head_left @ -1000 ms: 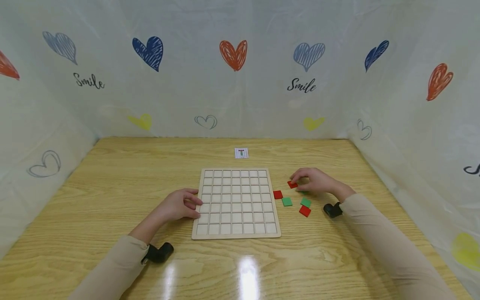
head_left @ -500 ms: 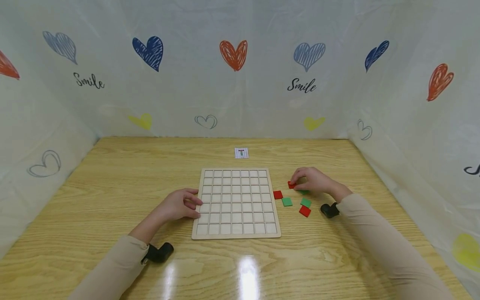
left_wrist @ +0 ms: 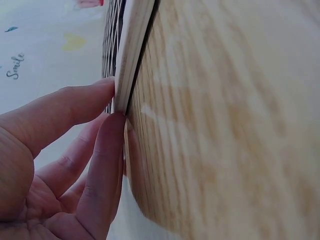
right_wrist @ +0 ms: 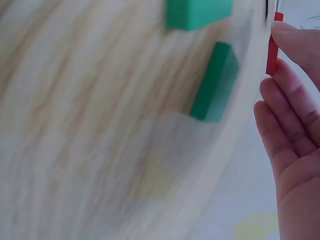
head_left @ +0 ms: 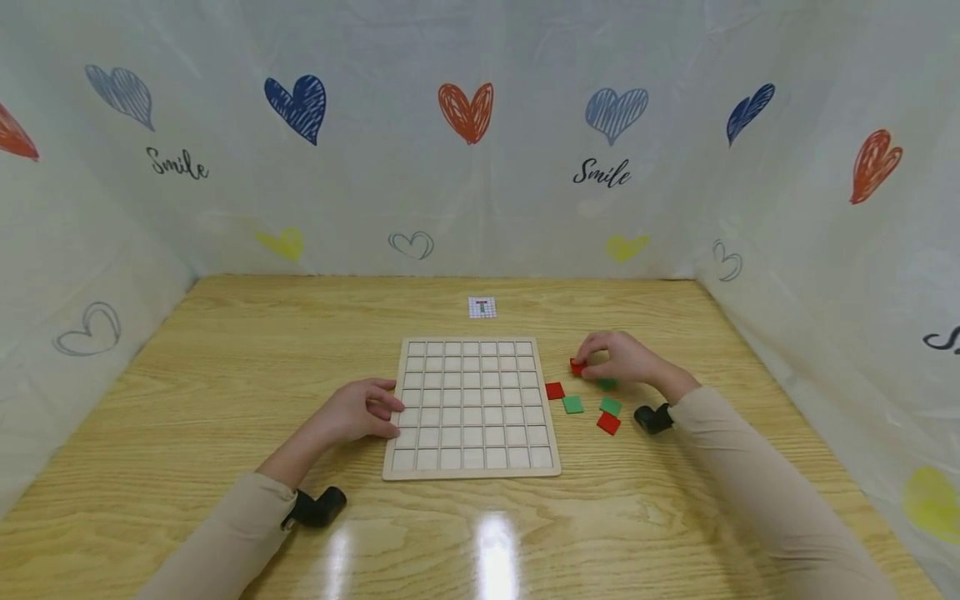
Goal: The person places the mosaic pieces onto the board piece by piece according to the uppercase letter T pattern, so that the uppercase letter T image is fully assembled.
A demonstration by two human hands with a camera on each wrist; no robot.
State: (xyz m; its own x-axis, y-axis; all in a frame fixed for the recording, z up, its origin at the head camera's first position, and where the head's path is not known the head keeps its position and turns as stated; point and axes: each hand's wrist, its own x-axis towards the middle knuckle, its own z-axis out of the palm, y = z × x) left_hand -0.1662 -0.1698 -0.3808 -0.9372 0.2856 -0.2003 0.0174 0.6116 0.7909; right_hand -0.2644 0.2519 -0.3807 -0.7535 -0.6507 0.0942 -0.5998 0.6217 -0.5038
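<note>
A pale wooden grid board (head_left: pixel 473 407) lies flat on the table. My left hand (head_left: pixel 358 411) is at its left side, with fingertips and thumb touching the edge; the left wrist view shows two fingertips against the board's rim (left_wrist: pixel 131 50). To the right of the board, my right hand (head_left: pixel 628 360) pinches a red square tile (head_left: pixel 576 367) between thumb and fingers. In the right wrist view this red tile (right_wrist: pixel 273 50) stands on edge, off the table. Under the right hand lies a green tile (head_left: pixel 607 384), partly hidden.
Near the board's right edge lie a red tile (head_left: pixel 554 391) and a green tile (head_left: pixel 573 405). Another green tile (head_left: pixel 611 407) touches a red tile (head_left: pixel 609 423) farther right. A small pattern card (head_left: pixel 482 307) lies behind the board. Heart-printed sheeting (head_left: pixel 525 192) encloses the table.
My right hand has moved slightly left and lifted the red tile, which now tilts up between the fingers. The left hand and board stay in place.
</note>
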